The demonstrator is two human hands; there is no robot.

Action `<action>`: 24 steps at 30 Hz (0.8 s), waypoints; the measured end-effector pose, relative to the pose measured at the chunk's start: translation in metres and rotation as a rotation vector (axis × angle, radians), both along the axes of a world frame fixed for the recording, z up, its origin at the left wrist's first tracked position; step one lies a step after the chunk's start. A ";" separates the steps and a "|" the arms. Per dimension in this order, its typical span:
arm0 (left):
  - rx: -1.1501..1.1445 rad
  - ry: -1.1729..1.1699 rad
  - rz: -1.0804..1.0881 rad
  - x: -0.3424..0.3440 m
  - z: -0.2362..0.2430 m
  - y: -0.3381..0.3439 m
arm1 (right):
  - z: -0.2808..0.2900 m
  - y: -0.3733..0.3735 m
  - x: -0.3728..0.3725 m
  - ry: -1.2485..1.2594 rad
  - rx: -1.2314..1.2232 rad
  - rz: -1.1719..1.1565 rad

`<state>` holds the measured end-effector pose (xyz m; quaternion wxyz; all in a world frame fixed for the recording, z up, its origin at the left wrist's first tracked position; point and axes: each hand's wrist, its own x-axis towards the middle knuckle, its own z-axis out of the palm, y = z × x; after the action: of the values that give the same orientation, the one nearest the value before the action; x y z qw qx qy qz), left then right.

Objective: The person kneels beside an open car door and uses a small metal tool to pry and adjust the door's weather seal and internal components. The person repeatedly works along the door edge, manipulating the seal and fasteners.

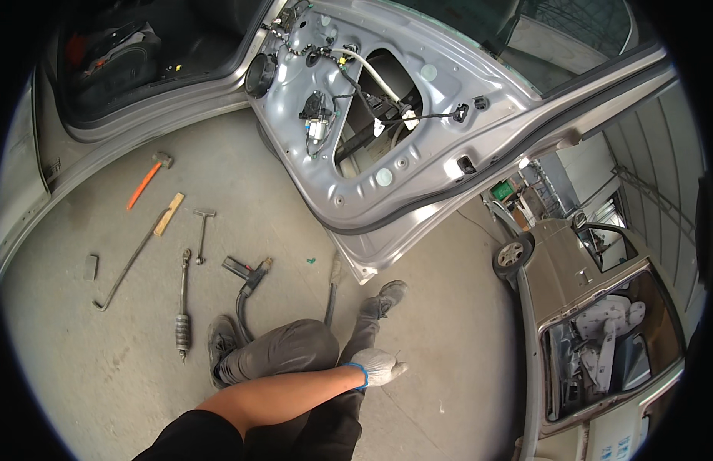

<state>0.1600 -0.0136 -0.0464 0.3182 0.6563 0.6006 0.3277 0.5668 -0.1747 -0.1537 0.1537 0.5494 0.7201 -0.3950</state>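
Note:
My left hand, in a pale work glove with a blue cuff, reaches across my dark trousers and rests by my right knee. Its fingers are curled in; what they hold, if anything, is hidden, though a thin line shows near the fingertips. My right hand is out of sight. Ahead stands a silver car door with its inner trim off. A small motor, a speaker and loose wiring are exposed around its large opening.
On the concrete floor left lie an orange-handled hammer, a hooked bar, a wooden piece, a T-handle tool, a slide hammer, a grey block and a welding gun with hose. A beige vehicle stands right.

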 end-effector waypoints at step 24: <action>0.022 -0.012 0.019 0.000 0.003 -0.005 | 0.067 0.025 -0.035 -0.250 0.051 0.329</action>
<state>0.1599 -0.0187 -0.0436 0.3115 0.6521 0.6012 0.3410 0.5317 -0.1495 -0.0870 0.2905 0.4728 0.7851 -0.2750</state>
